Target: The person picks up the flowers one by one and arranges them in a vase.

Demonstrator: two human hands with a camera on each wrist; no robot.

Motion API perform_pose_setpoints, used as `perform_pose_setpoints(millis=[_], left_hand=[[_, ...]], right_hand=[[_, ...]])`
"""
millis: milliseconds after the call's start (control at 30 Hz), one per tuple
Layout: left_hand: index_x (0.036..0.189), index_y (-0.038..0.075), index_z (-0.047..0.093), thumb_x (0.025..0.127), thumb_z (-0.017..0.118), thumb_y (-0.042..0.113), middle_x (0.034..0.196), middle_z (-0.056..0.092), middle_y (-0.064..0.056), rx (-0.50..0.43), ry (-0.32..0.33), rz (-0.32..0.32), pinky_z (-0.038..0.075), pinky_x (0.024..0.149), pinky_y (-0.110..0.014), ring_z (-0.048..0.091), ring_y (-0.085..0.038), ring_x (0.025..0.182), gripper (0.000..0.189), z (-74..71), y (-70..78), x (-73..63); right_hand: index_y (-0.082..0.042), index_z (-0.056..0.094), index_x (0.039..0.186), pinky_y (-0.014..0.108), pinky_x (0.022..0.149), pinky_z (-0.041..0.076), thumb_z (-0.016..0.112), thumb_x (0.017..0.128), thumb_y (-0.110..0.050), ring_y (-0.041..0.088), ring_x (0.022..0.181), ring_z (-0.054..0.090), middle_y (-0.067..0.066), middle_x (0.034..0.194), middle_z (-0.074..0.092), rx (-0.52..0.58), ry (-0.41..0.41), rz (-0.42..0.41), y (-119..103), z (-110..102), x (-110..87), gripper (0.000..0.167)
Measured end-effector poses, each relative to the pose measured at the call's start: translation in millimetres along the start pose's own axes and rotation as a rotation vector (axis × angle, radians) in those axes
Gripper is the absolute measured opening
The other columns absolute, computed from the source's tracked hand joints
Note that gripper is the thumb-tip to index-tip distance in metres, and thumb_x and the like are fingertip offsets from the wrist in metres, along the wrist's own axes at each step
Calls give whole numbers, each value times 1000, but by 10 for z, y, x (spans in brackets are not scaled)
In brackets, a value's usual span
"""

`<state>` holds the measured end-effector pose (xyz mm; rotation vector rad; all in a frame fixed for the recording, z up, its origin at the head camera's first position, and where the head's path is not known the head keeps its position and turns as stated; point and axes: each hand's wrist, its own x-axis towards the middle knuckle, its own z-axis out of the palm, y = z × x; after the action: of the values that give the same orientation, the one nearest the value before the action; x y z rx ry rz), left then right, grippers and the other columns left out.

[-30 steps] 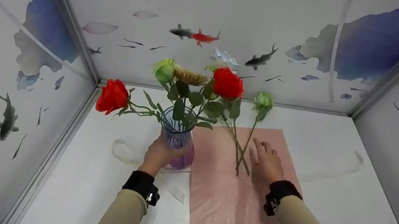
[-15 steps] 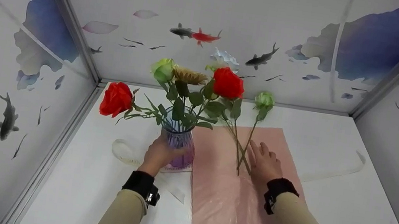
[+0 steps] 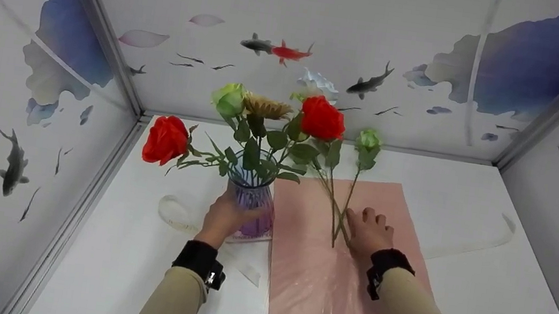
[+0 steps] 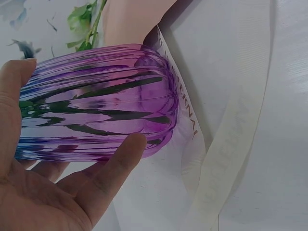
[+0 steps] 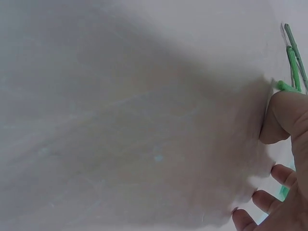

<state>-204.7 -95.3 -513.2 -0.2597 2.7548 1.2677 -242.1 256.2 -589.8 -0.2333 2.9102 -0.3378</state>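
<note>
My left hand (image 3: 228, 218) grips the ribbed blue-to-purple vase (image 3: 261, 222), its fingers and thumb around the vase wall (image 4: 106, 108) in the left wrist view. Upright in the vase stand a green rose (image 3: 229, 98) and a brown daisy-like flower (image 3: 266, 107); a red rose (image 3: 166, 140) leans out to the left. My right hand (image 3: 370, 236) rests on the pink wrapping sheet (image 3: 300, 289), fingers bent and spread, beside crossed flower stems (image 3: 335, 207). In the right wrist view the thumb is close to the stem ends (image 5: 292, 67); whether it touches them is unclear.
The stems lead to another red rose (image 3: 323, 118), a pale blue flower (image 3: 317, 84) and a green flower (image 3: 368, 140) near the back wall. A printed ribbon (image 3: 175, 213) lies under and left of the vase. Another pale ribbon (image 3: 478, 244) crosses the table at right.
My right hand has slid left and nearer to me along the stems, its fingers bending more. The left red rose has shifted slightly right. My left hand stays around the vase.
</note>
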Motion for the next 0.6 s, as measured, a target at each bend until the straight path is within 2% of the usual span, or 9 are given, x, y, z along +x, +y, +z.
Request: perform_pose_setpoints(millis=[100,200,300,433,600], left_hand=[[155,9,31,78,84,54,138,63,-17,9,-6,-14,49,104,-54,61,-36,125,104,1,-1,12],[155,8,31,78,84,53,138,62,-16,11,-8,-19,49,104,-54,61,-35,126,103,-4,2,20],[155,9,32,78,84,54,139,62,-16,22,-5,-18,49,104,-54,60,-36,127,104,-5,10,18],[154,8,34,77,83,56,142,60,-16,30,3,-12,49,105,-54,60,-36,128,103,6,11,5],[155,10,32,78,84,55,146,57,-14,7,-6,-15,46,109,-54,57,-35,133,104,21,15,5]], right_hand=[[-17,37,157,74,100,34,54,103,-18,56,134,34,28,150,36,-15,27,-9,-6,33,-7,56],[-19,31,160,72,95,37,51,105,-17,54,128,38,27,147,38,-22,52,-25,-20,48,-3,58],[-23,30,161,72,93,38,51,106,-17,53,125,40,26,147,40,-36,53,-35,-34,40,15,60],[-26,38,158,73,92,40,51,106,-18,54,126,41,27,146,41,-65,27,-48,-34,13,35,54],[-22,48,150,71,92,41,55,105,-17,52,125,43,25,143,44,-84,42,-85,-7,7,44,46]])
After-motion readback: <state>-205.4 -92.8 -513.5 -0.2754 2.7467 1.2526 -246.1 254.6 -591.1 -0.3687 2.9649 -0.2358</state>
